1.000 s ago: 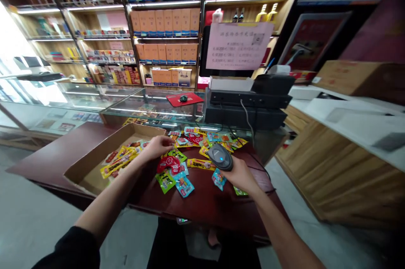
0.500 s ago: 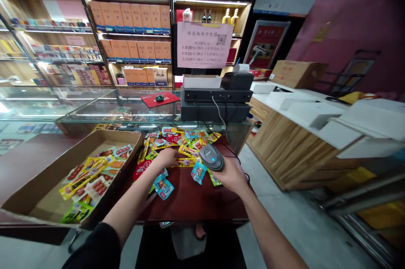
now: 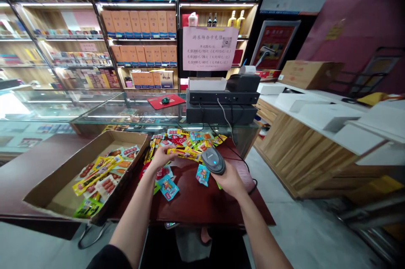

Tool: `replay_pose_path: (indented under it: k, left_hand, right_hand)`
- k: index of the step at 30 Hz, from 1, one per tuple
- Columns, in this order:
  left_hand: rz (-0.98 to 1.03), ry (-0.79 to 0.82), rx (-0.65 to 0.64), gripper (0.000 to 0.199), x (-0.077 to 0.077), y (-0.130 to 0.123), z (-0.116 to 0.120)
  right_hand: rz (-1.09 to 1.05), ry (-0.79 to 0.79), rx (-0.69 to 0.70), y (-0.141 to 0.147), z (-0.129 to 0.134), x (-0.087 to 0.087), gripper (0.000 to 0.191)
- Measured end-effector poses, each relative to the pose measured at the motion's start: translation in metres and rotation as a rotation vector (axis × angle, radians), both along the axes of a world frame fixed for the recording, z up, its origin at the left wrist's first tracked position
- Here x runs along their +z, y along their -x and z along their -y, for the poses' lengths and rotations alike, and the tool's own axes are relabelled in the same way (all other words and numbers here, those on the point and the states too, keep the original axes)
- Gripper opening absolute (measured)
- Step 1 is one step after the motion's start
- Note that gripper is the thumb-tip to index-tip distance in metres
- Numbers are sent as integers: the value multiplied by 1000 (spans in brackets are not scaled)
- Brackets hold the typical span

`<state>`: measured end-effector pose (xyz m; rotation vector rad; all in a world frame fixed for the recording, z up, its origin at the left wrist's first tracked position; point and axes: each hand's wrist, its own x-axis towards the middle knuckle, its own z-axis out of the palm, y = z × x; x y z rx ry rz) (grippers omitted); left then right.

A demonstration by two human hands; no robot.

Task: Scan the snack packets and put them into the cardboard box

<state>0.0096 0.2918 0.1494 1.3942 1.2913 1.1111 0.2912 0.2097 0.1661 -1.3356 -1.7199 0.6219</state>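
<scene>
My right hand [image 3: 232, 181] is wrapped round a dark grey barcode scanner [image 3: 213, 160] with a lit blue light, its head over the snack packets. Pinched in the fingers of my left hand [image 3: 160, 157] is one end of a long yellow snack packet [image 3: 185, 153]; its other end reaches close to the scanner. Behind both hands lies a pile of small snack packets [image 3: 193, 137] on the dark red table [image 3: 202, 205]. Blue packets [image 3: 168, 188] lie nearer me. To the left, an open cardboard box [image 3: 60, 195] holds several sausage-like snack packets [image 3: 106, 185].
A glass display counter [image 3: 136, 114] runs behind the table. On it are a mouse [image 3: 165, 100], a black cash drawer [image 3: 221, 114], a receipt printer [image 3: 243, 82] and a pink sign [image 3: 209, 49]. A cable trails along the table's right side. A white-topped wooden cabinet [image 3: 297, 146] stands at right.
My left hand has drawn back slightly from the pile, and the yellow packet in it now shows lifted. The scanner stays in my right hand. The view has shifted slightly left.
</scene>
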Motion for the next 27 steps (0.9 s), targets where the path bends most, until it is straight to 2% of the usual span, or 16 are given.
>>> replay_pose_path:
  k: [6, 9, 15, 27]
  left_hand:
    - [524, 18, 178, 49, 10, -2, 16]
    - [665, 19, 235, 46, 18, -3, 19]
    - [714, 5, 298, 43, 27, -6, 17]
    - [725, -34, 257, 40, 28, -8, 15]
  right_hand:
    - [10, 37, 3, 13, 1, 5, 28]
    - [9, 35, 2, 16, 2, 8, 27]
    - [12, -3, -8, 19, 0, 16, 26]
    - [21, -15, -30, 23, -6, 24, 29]
